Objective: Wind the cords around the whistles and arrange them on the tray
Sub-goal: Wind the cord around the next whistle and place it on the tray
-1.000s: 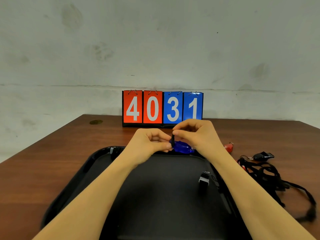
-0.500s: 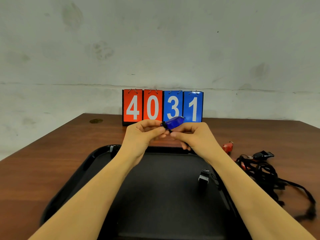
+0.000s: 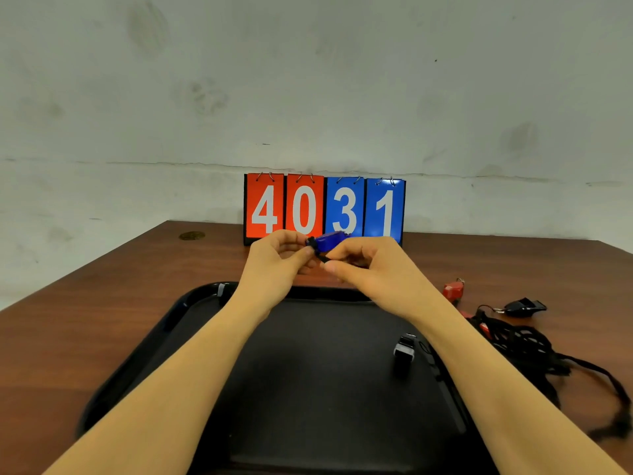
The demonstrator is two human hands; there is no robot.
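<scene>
The left hand (image 3: 279, 260) is raised above the far edge of the tray (image 3: 178, 330), fingers curled and pinching the left end of a blue whistle (image 3: 329, 241), which is held in the air in front of the number board (image 3: 323, 209). The right hand (image 3: 368, 265) sits just to its right, fingers curled in — it pinches a short run of black cord (image 3: 320, 257) that leads down from the whistle's left end. How much cord is already wrapped round the whistle cannot be told, since the fingers hide most of it. The tray is black and lies on the near middle of the brown table (image 3: 102, 286), under both forearms. On its right part stands a small black whistle with a pale band (image 3: 404, 351), close to the right forearm. Off the tray, to the right on the table, lie a red whistle (image 3: 452, 289) and, further right, a black whistle (image 3: 524, 306) — both near a loose tangle of black cords (image 3: 527, 347) that trails toward the near right corner. The board at the far edge reads 4031, two red cards and two blue. A small dark round spot (image 3: 191, 235) marks the table's far left.
</scene>
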